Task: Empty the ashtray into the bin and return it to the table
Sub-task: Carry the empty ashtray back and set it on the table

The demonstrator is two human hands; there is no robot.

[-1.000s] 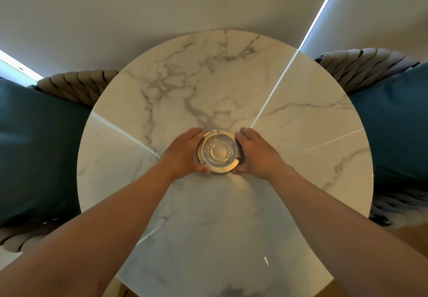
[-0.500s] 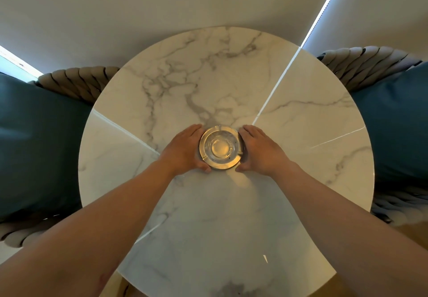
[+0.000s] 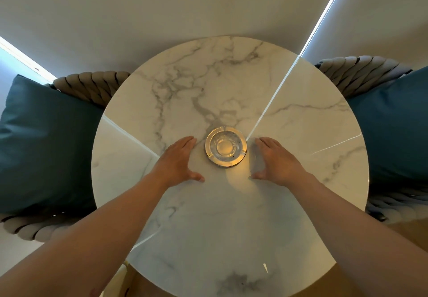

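Note:
A round clear glass ashtray (image 3: 225, 146) with a notched rim stands upright near the middle of the round white marble table (image 3: 231, 227). Its bowl shows only a few dark specks. My left hand (image 3: 178, 162) hovers just left of it, fingers apart, a small gap from the rim. On the other side my right hand (image 3: 275, 161) is spread the same way, also apart from the glass. Neither hand holds anything. No bin is in view.
Two woven rope chairs flank the table, each with a teal cushion: one cushion at the left (image 3: 44, 143), one at the right (image 3: 396, 130). A pale wall runs behind the table's far edge. Wooden floor shows at the bottom right.
Both hands, which gripped the ashtray's sides, have let go and drawn apart sideways. The ashtray stays on the table.

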